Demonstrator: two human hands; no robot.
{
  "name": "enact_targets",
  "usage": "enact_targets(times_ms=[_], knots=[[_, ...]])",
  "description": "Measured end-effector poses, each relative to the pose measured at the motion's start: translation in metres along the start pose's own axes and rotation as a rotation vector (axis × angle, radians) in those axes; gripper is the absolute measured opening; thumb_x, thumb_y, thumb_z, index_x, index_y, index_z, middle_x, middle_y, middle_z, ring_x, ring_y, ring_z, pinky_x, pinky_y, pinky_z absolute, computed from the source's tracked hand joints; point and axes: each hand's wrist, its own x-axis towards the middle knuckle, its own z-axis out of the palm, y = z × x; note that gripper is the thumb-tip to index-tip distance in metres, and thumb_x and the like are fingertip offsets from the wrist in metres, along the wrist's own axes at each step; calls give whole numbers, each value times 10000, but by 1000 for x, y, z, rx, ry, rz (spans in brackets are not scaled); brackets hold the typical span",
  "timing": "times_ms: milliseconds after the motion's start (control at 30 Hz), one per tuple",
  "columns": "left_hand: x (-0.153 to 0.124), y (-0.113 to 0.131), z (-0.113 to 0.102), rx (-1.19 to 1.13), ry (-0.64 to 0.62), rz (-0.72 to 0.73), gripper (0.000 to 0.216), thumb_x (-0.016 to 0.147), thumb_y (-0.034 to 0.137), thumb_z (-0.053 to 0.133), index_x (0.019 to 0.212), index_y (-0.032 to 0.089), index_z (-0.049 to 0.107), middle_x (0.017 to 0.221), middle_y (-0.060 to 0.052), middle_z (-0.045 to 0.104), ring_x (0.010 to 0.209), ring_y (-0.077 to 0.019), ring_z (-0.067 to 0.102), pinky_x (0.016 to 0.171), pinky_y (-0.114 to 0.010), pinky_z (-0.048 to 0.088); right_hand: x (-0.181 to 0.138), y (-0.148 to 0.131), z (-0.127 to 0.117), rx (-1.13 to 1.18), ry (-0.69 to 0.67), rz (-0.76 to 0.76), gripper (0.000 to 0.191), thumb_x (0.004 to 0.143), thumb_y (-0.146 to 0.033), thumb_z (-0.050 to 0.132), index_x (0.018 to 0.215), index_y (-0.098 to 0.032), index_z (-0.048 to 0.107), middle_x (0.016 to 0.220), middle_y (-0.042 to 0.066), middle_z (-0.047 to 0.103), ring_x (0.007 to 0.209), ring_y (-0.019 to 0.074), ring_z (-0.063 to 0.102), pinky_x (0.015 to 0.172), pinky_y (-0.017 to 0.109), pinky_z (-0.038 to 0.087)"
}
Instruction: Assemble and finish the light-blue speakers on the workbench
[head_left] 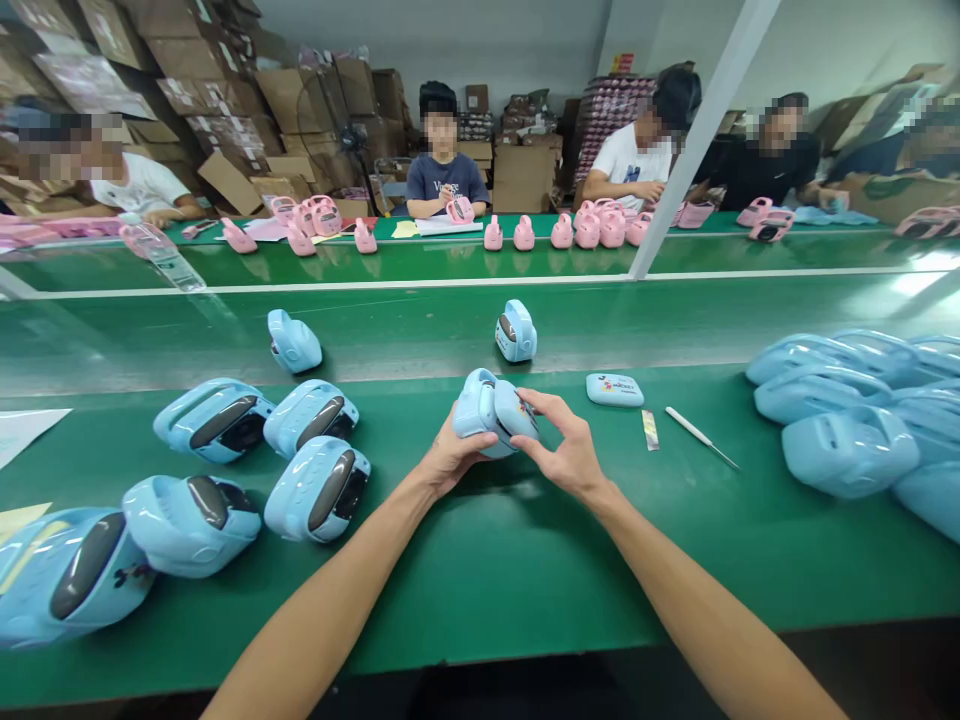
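Two bare forearms [337, 610] stretch over the green tabletop [517, 590], the left grip [452, 450] curled round a blue plastic case [472, 412] above the tabletop's middle, the right grip [564, 445] pinching its cover [514, 412] between thumb and fingers. The case looks light, stiff and slick, probably best held by its sides, with the cover taken at its rim. Its handle [480, 377] points away from the wearer, the printed cover faces right, and the cover's long axis seems to slant from far left to near right.
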Motion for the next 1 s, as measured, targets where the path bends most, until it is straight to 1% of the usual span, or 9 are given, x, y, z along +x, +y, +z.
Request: enact_targets(times_ms=[100, 200, 367, 467, 667, 733, 800, 900, 1000], knots=[[-1, -3, 5, 82, 54, 70, 1167, 568, 142, 1025, 1594, 288, 488, 1227, -90, 784, 965, -259, 753, 815, -325, 587, -2, -1, 4, -79, -19, -71, 524, 897, -432, 808, 1396, -299, 719, 1381, 111, 759, 1290, 321, 692, 1128, 534, 564], [-1, -3, 8, 97, 62, 88, 1141, 558, 180, 1035, 1571, 270, 518, 1241, -95, 775, 952, -255, 746, 781, -321, 576, -3, 1, 6, -108, -12, -85, 559, 888, -435, 828, 1419, -311, 706, 1383, 110, 758, 1292, 317, 693, 1120, 529, 574], [0, -3, 6, 146, 64, 81, 860, 557, 239, 1036, 1342, 183, 692, 1224, -118, 785, 1003, -276, 749, 781, -323, 582, -4, 3, 4, -132, -31, -142, 599, 890, -402, 837, 1462, -318, 681, 1423, 116, 735, 1295, 316, 688, 1122, 525, 573], [0, -4, 5, 152, 58, 79, 740, 561, 234, 1031, 1236, 161, 735, 1216, -125, 794, 1066, -298, 750, 820, -322, 576, -6, 2, 3, -164, -56, -179, 634, 913, -372, 801, 1522, -339, 628, 1485, 117, 690, 1329, 327, 660, 1134, 550, 559], [0, -7, 7, 107, 87, 142, 907, 588, 246, 1025, 1419, 222, 662, 1192, -83, 801, 1042, -268, 750, 847, -309, 578, -12, -1, 11, -199, 21, -177, 608, 924, -389, 777, 1515, -356, 636, 1381, 128, 673, 1214, 324, 677, 979, 501, 627], [-1, -9, 6, 77, 104, 170, 983, 590, 235, 1023, 1478, 252, 601, 1176, -61, 797, 976, -243, 757, 779, -284, 587, -14, -1, 13, -219, 21, -160, 643, 921, -413, 773, 1540, -345, 613, 1363, 138, 652, 1182, 329, 673, 957, 505, 628], [0, -11, 3, 94, 116, 150, 982, 587, 267, 1024, 1467, 234, 588, 1093, -55, 797, 824, -215, 747, 619, -254, 556, -16, 0, 13, -229, -15, -166, 703, 921, -430, 754, 1588, -327, 557, 1392, 151, 620, 1200, 343, 653, 983, 533, 618], [3, -12, -1, 101, 115, 82, 766, 636, 385, 1000, 1300, 170, 684, 860, -38, 764, 593, -150, 648, 455, -227, 435, -15, 2, 8, -190, -105, -201, 738, 931, -427, 725, 1625, -308, 505, 1443, 161, 585, 1265, 350, 625, 1065, 564, 583], [6, -11, -5, -3, 110, 13, 556, 737, 467, 935, 1158, 159, 745, 766, -38, 739, 522, -118, 594, 409, -211, 353, -11, 3, 2, -165, -157, -181, 680, 926, -432, 751, 1572, -327, 569, 1505, 146, 585, 1360, 355, 599, 1143, 582, 534]])
